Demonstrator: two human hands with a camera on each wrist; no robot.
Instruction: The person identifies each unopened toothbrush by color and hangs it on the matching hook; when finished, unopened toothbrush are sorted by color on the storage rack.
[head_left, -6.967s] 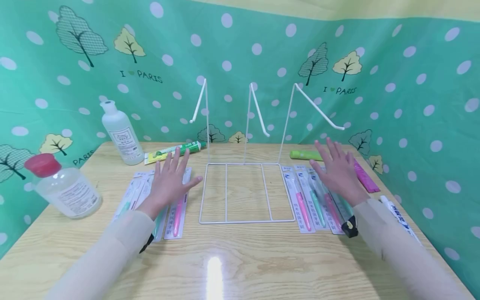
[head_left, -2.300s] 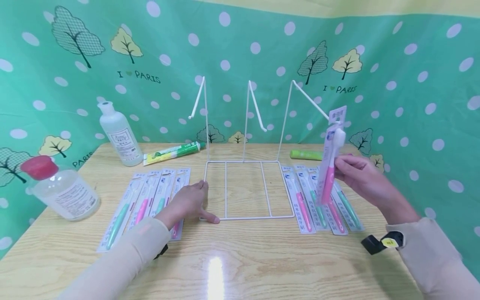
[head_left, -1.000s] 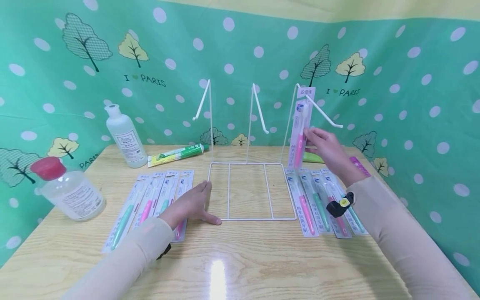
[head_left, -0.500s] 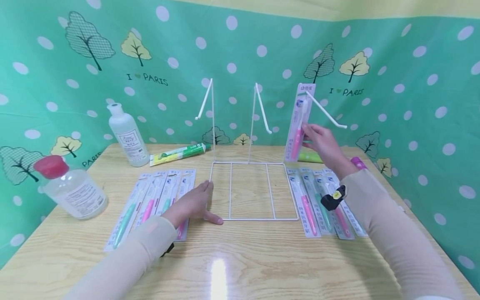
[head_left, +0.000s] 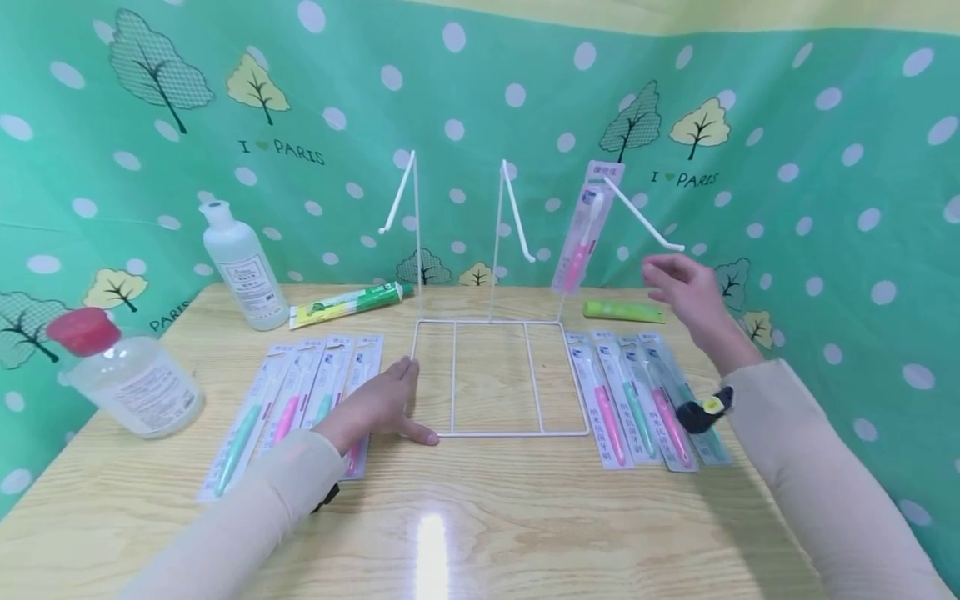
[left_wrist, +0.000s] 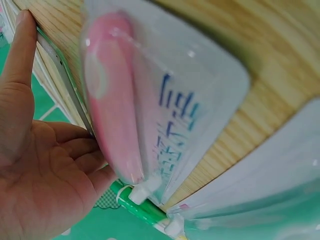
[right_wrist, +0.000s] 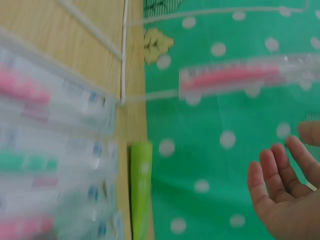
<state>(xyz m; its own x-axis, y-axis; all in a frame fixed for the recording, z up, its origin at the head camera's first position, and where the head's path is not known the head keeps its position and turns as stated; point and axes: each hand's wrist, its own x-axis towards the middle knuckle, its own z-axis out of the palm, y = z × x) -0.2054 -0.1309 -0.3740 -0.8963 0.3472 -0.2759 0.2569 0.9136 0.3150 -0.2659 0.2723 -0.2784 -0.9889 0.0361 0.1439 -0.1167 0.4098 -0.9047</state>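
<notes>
A white wire rack (head_left: 498, 435) with three slanted hooks stands mid-table. On its right hook hangs a packaged pink toothbrush (head_left: 579, 242), tilted, seen also as a packaged pink toothbrush (right_wrist: 235, 77) in the right wrist view. My right hand (head_left: 692, 302) is in the air just right of that hook, apart from the package, its fingers loosely bent around nothing. At the base's left front corner rests my left hand (head_left: 378, 407), thumb extended to the front bar, fingers along the left side. Beside its palm lies a packaged pink toothbrush (left_wrist: 115, 100).
Several packaged toothbrushes lie in a left row (head_left: 247, 433) and a right row (head_left: 607, 417). Behind are a green-yellow toothpaste tube (head_left: 345, 306) and a lime tube (head_left: 624, 311). A clear bottle (head_left: 243, 267) and a red-capped bottle (head_left: 142, 383) stand at left.
My right hand carried the pink toothbrush package onto the right hook, let go of it and drew back rightward. My left hand moved onto the rack base earlier and has stayed there.
</notes>
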